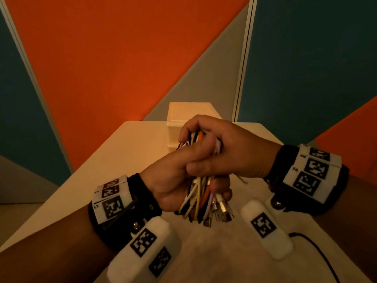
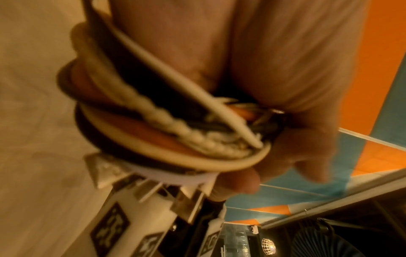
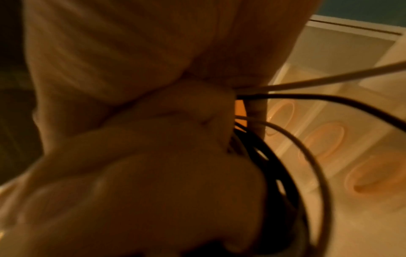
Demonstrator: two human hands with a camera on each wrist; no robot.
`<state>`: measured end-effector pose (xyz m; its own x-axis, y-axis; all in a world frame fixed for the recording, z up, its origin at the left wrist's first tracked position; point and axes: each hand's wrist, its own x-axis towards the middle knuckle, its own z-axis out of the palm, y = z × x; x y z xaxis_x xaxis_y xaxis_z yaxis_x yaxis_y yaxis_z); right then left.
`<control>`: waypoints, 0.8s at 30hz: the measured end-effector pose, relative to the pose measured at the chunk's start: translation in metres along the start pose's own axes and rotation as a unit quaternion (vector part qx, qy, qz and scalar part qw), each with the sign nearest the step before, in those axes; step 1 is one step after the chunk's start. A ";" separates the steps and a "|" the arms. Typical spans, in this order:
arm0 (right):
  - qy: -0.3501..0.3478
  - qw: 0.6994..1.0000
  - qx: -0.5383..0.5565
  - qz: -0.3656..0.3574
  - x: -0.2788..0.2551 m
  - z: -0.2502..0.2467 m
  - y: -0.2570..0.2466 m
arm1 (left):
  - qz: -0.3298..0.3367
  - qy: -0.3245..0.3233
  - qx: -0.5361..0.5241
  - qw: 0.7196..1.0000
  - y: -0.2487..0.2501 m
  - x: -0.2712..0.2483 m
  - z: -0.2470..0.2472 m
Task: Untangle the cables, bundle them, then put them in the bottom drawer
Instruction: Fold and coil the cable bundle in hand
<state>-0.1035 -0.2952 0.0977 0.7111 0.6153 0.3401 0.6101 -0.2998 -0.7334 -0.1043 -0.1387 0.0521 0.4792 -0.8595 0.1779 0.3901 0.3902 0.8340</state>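
A bundle of cables, white, black, orange and lilac, is held above the table between both hands. My left hand grips its lower part from the left, with the plug ends hanging below. My right hand wraps over the bundle's top from the right, fingers curled round the looped ends. The left wrist view shows the coiled cables close up against the palm, with metal plugs below. In the right wrist view, loops of cable stick out past the curled fingers. A small cream drawer unit stands just behind the hands.
The pale table runs out to the left and front. A thin black cord lies on it at the lower right. Orange, teal and grey wall panels rise behind the table. The drawer fronts show recessed oval pulls.
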 end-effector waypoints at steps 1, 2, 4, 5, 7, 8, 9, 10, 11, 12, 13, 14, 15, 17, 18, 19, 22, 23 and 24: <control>0.002 0.999 -0.031 -0.011 0.000 0.001 0.002 | -0.003 0.009 0.007 1.000 0.000 0.000 0.001; -0.001 0.998 -0.054 -0.015 0.000 0.002 0.006 | -0.010 0.025 0.013 1.000 0.001 0.000 0.000; -0.017 0.997 -0.070 -0.008 -0.001 0.005 0.015 | -0.030 0.063 0.020 0.997 -0.001 -0.001 0.000; -0.024 0.998 -0.066 0.001 -0.002 0.006 0.020 | -0.040 0.083 0.021 0.996 -0.002 -0.002 -0.002; -0.038 0.999 -0.017 0.026 -0.006 0.007 0.027 | -0.056 0.089 0.019 0.994 -0.003 -0.004 -0.006; -0.039 0.998 0.023 0.041 -0.009 0.007 0.030 | -0.055 0.073 0.009 0.996 -0.001 -0.007 -0.008; -0.028 0.997 0.052 0.054 -0.012 0.007 0.034 | -0.042 0.053 -0.006 0.998 0.002 -0.009 -0.009; -0.005 0.996 0.059 0.061 -0.016 0.008 0.038 | -0.021 0.039 -0.026 0.999 0.007 -0.012 -0.009; 0.028 0.996 0.056 0.066 -0.020 0.010 0.042 | 0.000 0.030 -0.046 0.998 0.012 -0.014 -0.009; 0.072 0.994 0.051 0.066 -0.024 0.014 0.046 | 0.017 0.023 -0.059 0.998 0.016 -0.017 -0.008; 0.119 0.990 0.054 0.061 -0.026 0.018 0.049 | 0.031 0.015 -0.064 0.997 0.018 -0.018 -0.006; 0.163 0.982 0.076 0.056 -0.027 0.022 0.051 | 0.042 0.008 -0.065 0.997 0.019 -0.018 -0.004; 0.198 0.971 0.116 0.059 -0.027 0.026 0.052 | 0.049 0.002 -0.069 0.996 0.019 -0.017 -0.001; 0.248 0.942 0.214 0.078 -0.024 0.032 0.051 | 0.061 -0.003 -0.083 0.995 0.016 -0.017 0.003; 0.262 0.927 0.255 0.080 -0.022 0.033 0.050 | 0.069 0.002 -0.086 0.994 0.015 -0.017 0.004; 0.267 0.917 0.284 0.078 -0.022 0.034 0.049 | 0.078 0.007 -0.088 0.993 0.015 -0.017 0.005; 0.249 0.928 0.271 0.063 -0.026 0.036 0.050 | 0.106 0.023 -0.105 0.988 0.018 -0.019 0.004; 0.234 0.941 0.236 0.061 -0.029 0.036 0.050 | 0.115 0.030 -0.110 0.987 0.019 -0.020 0.002; 0.214 0.955 0.198 0.062 -0.032 0.034 0.050 | 0.122 0.037 -0.112 0.986 0.020 -0.020 -0.001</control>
<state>-0.1078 -0.3056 0.0300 0.8988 0.2131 0.3829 0.3920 -0.0001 -0.9200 -0.1055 -0.1130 0.0649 0.6334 -0.7079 0.3126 0.4155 0.6519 0.6343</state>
